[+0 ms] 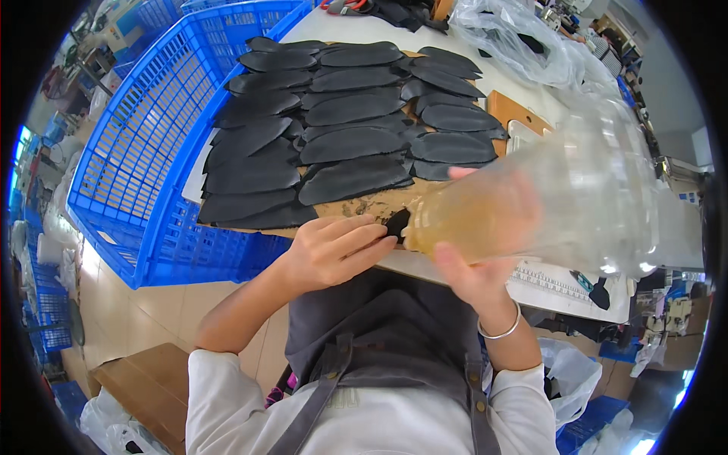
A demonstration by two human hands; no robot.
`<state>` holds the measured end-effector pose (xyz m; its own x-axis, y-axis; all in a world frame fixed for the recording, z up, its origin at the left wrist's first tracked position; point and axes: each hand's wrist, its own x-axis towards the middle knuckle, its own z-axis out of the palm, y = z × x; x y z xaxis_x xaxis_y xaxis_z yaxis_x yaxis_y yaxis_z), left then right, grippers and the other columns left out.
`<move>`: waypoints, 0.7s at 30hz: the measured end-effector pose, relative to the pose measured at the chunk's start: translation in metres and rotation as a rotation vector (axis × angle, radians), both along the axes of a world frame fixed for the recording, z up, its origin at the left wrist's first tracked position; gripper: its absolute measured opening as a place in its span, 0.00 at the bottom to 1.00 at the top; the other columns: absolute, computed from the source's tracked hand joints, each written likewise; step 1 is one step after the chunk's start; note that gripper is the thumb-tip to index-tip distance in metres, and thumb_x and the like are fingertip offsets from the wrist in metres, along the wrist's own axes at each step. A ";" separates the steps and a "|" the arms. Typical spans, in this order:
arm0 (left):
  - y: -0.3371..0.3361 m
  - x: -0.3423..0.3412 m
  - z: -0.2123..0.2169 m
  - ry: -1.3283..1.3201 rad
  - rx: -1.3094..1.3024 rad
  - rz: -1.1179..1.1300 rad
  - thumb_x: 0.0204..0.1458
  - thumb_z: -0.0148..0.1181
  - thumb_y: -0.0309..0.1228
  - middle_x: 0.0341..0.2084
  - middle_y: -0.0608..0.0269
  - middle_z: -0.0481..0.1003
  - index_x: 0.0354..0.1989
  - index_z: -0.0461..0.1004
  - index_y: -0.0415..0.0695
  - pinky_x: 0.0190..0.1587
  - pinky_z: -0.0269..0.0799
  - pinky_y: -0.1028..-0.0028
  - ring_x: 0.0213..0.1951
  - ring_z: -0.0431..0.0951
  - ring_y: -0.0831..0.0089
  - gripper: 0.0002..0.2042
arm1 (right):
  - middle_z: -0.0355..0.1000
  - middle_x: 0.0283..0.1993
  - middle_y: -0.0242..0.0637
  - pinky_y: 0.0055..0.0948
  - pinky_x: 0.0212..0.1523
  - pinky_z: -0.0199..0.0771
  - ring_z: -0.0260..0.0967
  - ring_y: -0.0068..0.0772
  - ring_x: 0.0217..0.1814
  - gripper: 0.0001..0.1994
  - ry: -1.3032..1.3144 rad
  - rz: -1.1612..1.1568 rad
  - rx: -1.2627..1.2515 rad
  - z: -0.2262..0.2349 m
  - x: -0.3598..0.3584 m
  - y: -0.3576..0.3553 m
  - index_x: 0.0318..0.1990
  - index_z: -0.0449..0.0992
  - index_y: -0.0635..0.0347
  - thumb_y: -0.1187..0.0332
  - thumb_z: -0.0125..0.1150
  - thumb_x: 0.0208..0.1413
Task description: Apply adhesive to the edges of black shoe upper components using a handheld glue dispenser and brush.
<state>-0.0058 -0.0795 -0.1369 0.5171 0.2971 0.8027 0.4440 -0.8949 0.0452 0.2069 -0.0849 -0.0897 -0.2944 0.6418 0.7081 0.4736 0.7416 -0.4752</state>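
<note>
In my right hand (474, 277) is a large clear plastic bottle (599, 174), tipped on its side with its narrow end toward my left hand. Yellowish liquid (459, 220) shows inside that end, and my fingers wrap round it, partly seen through the plastic. My left hand (337, 250) is closed, its fingertips pinching a small black piece (398, 222) beside the bottle's mouth. Beyond both hands, several black, leaf-shaped flat pieces (356, 142) lie overlapping in rows on a stained cardboard sheet (356, 206).
Left of the cardboard stands a blue plastic basket (140, 163). On the white table (379, 26) rest a clear plastic bag (523, 45), a wooden block (519, 114) and, at the near right, a ruler (550, 280). A cardboard box (152, 383) is on the floor, lower left.
</note>
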 end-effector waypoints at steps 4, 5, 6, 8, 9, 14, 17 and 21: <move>0.001 -0.001 -0.001 0.015 -0.006 0.012 0.35 0.59 0.24 0.29 0.64 0.73 0.30 0.75 0.42 0.28 0.74 0.77 0.32 0.77 0.70 0.10 | 0.62 0.52 0.57 0.33 0.46 0.69 0.64 0.37 0.49 0.44 0.495 0.035 -0.200 0.007 -0.008 -0.003 0.62 0.40 0.63 0.59 0.64 0.45; 0.001 -0.002 -0.003 0.019 -0.014 0.001 0.36 0.59 0.25 0.30 0.63 0.74 0.30 0.76 0.42 0.28 0.74 0.76 0.33 0.78 0.69 0.10 | 0.62 0.52 0.57 0.33 0.46 0.69 0.64 0.37 0.49 0.44 0.494 0.034 -0.202 0.005 -0.007 -0.002 0.62 0.40 0.63 0.59 0.64 0.45; 0.001 -0.003 -0.003 0.023 -0.022 -0.010 0.37 0.59 0.26 0.30 0.62 0.75 0.30 0.76 0.41 0.29 0.75 0.75 0.33 0.79 0.68 0.09 | 0.62 0.52 0.57 0.33 0.46 0.69 0.64 0.38 0.49 0.44 0.313 0.069 -0.111 -0.001 -0.004 0.000 0.63 0.39 0.63 0.60 0.65 0.45; 0.002 -0.003 -0.003 0.001 -0.027 -0.018 0.36 0.60 0.25 0.29 0.62 0.74 0.29 0.76 0.42 0.28 0.74 0.76 0.33 0.78 0.69 0.09 | 0.61 0.53 0.57 0.33 0.47 0.69 0.64 0.38 0.49 0.45 0.131 0.092 -0.020 -0.010 -0.004 0.003 0.63 0.39 0.63 0.61 0.65 0.44; 0.002 -0.002 -0.003 -0.019 -0.031 -0.021 0.34 0.60 0.23 0.29 0.63 0.73 0.28 0.75 0.42 0.27 0.74 0.77 0.32 0.77 0.71 0.08 | 0.61 0.54 0.56 0.33 0.47 0.69 0.64 0.39 0.51 0.45 0.150 0.160 -0.055 -0.013 -0.009 0.005 0.63 0.40 0.64 0.63 0.66 0.43; 0.001 0.002 -0.001 -0.040 -0.028 -0.005 0.34 0.61 0.23 0.29 0.64 0.73 0.26 0.75 0.42 0.28 0.74 0.77 0.33 0.77 0.71 0.08 | 0.62 0.53 0.49 0.33 0.52 0.66 0.63 0.39 0.54 0.43 0.111 0.133 -0.124 -0.017 -0.013 0.002 0.61 0.45 0.70 0.69 0.67 0.41; 0.002 0.004 -0.002 -0.020 -0.036 0.001 0.34 0.61 0.23 0.29 0.64 0.74 0.26 0.75 0.42 0.29 0.74 0.77 0.32 0.78 0.71 0.07 | 0.64 0.52 0.47 0.32 0.53 0.65 0.64 0.38 0.53 0.41 0.002 0.063 -0.285 -0.009 0.001 -0.003 0.61 0.47 0.70 0.71 0.67 0.41; 0.003 0.003 -0.004 0.007 -0.021 0.012 0.35 0.61 0.23 0.29 0.65 0.74 0.28 0.76 0.43 0.30 0.75 0.76 0.32 0.78 0.71 0.08 | 0.64 0.51 0.46 0.31 0.53 0.65 0.65 0.37 0.51 0.39 0.135 -0.122 -0.090 -0.003 0.011 0.000 0.61 0.48 0.69 0.73 0.65 0.42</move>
